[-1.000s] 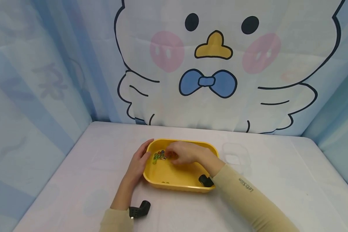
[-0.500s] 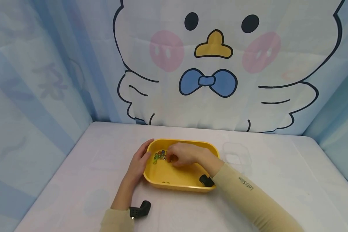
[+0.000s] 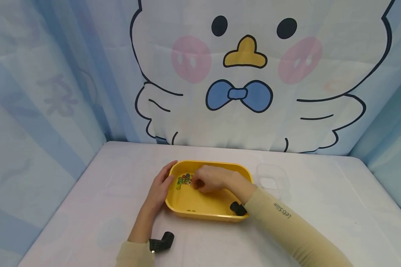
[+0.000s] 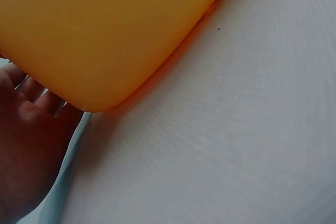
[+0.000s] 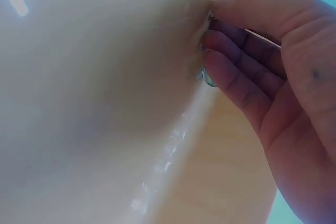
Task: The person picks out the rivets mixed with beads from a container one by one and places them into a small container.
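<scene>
A yellow tray (image 3: 200, 207) stands on the table, with a cluster of small glass marbles (image 3: 184, 179) in green, blue and red at its left. My left hand (image 3: 158, 189) rests against the tray's left end, fingers along the outer wall near the far corner, as the left wrist view also shows. Inside the tray, my right hand (image 3: 212, 179) is beside the cluster with bent fingers, thumb and fingertips close together. In the right wrist view, a shiny bit shows between those tips, and a greenish marble (image 5: 209, 79) lies right at the lower fingertips.
A clear plastic container (image 3: 272, 177) stands on the table right of the tray. Some more marbles (image 3: 191, 210) lie by the tray's near wall. Printed curtains (image 3: 240, 126) border the table at the back and sides.
My right hand has shifted slightly right, away from the marble cluster. The left hand stays at the tray's left end, and the tray holds its place.
</scene>
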Demonstrator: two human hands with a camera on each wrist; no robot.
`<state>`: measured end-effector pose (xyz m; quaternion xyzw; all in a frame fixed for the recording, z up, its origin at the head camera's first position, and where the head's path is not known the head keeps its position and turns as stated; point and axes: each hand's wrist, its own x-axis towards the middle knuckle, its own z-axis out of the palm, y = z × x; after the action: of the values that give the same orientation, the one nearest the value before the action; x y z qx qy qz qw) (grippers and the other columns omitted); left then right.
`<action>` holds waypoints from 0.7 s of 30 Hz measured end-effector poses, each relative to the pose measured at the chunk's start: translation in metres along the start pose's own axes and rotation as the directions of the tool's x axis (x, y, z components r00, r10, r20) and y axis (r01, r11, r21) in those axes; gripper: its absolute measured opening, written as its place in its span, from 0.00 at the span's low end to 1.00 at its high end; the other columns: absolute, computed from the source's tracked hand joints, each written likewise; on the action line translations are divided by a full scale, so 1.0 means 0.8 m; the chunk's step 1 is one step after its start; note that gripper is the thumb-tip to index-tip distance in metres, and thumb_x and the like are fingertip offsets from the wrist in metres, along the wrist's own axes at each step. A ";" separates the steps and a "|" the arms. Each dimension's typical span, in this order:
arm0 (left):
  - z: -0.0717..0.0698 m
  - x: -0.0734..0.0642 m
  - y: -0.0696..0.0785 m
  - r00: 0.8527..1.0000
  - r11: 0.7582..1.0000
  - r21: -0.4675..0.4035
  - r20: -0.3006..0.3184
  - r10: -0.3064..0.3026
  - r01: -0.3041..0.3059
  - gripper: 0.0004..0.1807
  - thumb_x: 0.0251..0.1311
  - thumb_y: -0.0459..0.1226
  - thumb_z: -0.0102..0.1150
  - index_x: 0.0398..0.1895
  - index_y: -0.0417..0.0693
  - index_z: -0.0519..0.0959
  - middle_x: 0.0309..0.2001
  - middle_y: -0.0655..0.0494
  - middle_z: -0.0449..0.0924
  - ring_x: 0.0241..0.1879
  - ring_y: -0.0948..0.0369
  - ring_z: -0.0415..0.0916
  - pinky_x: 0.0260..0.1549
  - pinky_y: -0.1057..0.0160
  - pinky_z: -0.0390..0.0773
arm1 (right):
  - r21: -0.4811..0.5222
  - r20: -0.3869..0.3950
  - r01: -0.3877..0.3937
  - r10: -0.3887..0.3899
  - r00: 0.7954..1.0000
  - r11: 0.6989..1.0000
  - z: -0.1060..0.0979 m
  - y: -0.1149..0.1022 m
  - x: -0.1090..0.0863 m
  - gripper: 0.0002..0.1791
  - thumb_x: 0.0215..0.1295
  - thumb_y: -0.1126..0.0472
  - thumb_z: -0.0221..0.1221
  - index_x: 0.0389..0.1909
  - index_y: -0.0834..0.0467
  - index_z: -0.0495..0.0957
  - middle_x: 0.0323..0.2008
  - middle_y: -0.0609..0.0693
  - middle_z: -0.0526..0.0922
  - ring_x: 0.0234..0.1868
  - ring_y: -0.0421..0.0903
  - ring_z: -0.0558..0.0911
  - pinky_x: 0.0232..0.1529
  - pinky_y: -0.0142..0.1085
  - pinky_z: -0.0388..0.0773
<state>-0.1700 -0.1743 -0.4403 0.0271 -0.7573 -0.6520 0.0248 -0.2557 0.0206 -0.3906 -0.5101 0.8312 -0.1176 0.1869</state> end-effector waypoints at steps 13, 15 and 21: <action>0.001 0.000 0.002 1.000 1.000 0.006 -0.005 -0.002 0.002 0.27 0.75 0.33 0.42 0.75 0.52 0.64 0.76 0.50 0.60 0.74 0.53 0.56 0.72 0.51 0.55 | -0.009 0.027 -0.027 0.027 0.999 1.000 -0.002 -0.003 -0.003 0.07 0.65 0.69 0.62 0.33 0.53 0.82 0.27 0.43 0.77 0.29 0.38 0.74 0.31 0.28 0.72; 0.001 -0.001 0.002 1.000 1.000 0.007 -0.005 -0.002 0.002 0.27 0.75 0.33 0.42 0.75 0.52 0.64 0.76 0.50 0.60 0.74 0.53 0.56 0.72 0.51 0.54 | -0.017 0.033 -0.034 0.034 0.999 0.999 -0.001 -0.003 -0.002 0.07 0.65 0.68 0.62 0.33 0.53 0.82 0.27 0.42 0.77 0.29 0.38 0.74 0.31 0.28 0.72; 0.001 -0.002 0.002 1.000 1.000 0.012 -0.004 -0.004 0.004 0.27 0.75 0.33 0.41 0.76 0.52 0.64 0.76 0.50 0.60 0.74 0.52 0.56 0.73 0.50 0.54 | -0.032 0.054 -0.062 0.063 0.997 0.998 -0.002 -0.006 -0.003 0.08 0.63 0.69 0.62 0.31 0.52 0.80 0.25 0.42 0.76 0.27 0.38 0.74 0.30 0.28 0.71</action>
<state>-0.1687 -0.1729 -0.4386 0.0300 -0.7610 -0.6476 0.0248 -0.2520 0.0205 -0.3867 -0.4896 0.8431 -0.0851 0.2055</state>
